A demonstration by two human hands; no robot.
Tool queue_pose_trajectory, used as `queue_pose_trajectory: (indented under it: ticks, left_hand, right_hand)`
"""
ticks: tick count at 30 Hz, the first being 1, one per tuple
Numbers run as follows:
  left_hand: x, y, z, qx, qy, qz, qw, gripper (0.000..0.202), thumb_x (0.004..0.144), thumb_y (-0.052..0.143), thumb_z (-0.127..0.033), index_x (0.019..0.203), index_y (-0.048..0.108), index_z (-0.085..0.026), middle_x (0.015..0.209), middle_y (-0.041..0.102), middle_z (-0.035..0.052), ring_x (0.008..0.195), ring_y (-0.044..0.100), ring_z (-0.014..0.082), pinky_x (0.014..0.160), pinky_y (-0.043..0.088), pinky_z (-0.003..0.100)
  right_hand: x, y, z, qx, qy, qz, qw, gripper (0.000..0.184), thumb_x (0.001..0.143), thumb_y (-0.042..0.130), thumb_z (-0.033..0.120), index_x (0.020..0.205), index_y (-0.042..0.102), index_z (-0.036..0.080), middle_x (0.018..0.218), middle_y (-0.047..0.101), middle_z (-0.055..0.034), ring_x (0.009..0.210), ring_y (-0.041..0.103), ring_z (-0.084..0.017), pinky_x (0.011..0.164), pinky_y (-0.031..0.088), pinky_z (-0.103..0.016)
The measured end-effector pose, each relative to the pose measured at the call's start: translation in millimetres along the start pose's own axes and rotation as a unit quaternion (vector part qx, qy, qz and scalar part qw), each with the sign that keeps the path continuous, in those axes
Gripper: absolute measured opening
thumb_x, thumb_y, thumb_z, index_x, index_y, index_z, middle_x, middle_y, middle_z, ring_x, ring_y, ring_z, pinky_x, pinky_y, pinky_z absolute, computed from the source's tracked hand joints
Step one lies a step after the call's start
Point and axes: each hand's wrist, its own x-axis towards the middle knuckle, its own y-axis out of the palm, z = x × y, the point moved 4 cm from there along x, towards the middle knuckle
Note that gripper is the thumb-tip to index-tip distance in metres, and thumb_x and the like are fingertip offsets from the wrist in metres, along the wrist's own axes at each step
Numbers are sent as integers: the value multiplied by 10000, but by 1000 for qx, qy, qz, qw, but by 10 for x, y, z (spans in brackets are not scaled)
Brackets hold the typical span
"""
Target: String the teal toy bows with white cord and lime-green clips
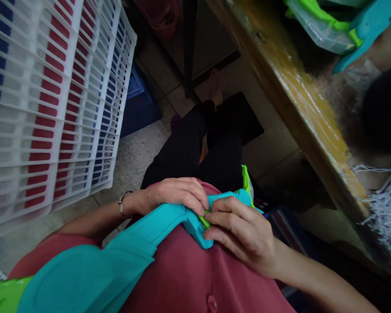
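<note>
Across my lap and torso lies a teal fabric piece [84,265], with a broad rounded panel at lower left and bright green parts at its ends. My left hand [176,193], a bracelet at its wrist, is closed over the narrow middle, fingers bent down onto the cloth. Close beside it, my right hand [241,230] pinches a small green edge [203,221] between thumb and fingertips. The fingertips of both hands nearly meet there. Beyond my right hand, another teal and green end [246,191] sticks out. Part of the fabric is hidden under my fingers.
A tall white plastic basket [94,108] stands at left, with a blue crate [140,104] behind it. At right runs a worn wooden table edge [299,104], holding green and teal pieces [332,34] and a tangle of pale threads [387,208]. A black pad [244,117] lies on the floor.
</note>
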Motion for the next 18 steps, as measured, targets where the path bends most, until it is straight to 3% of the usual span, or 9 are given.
queue_pose_trajectory:
  ticks: [6, 12, 18]
  left_hand:
    - [-4, 28, 47, -7, 17, 12, 1000, 146, 973, 683, -273, 1070, 732, -175, 1030, 772, 113, 1007, 738, 233, 933, 603, 402]
    - [-9, 51, 100, -9, 36, 1, 999, 252, 1006, 617, -387, 1055, 751, -180, 1009, 790, 117, 975, 745, 224, 907, 613, 402]
    - [-9, 44, 97, -1, 19, -20, 1000, 242, 996, 633, -369, 1061, 758, -171, 1037, 787, 130, 999, 744, 238, 908, 614, 402]
  right_hand:
    - [11, 19, 1, -41, -19, -12, 999, 219, 1041, 601, 318, 1078, 686, 120, 988, 667, -80, 866, 674, -150, 681, 569, -261]
    - [-29, 46, 25, -93, -75, 1, 993, 146, 1035, 601, 183, 1075, 696, 81, 916, 675, -85, 825, 675, -176, 680, 557, -291]
    - [-44, 25, 176, -222, -76, 47, 971, 497, 1068, 509, 457, 1206, 645, -1, 984, 689, -147, 890, 669, -242, 743, 597, -365]
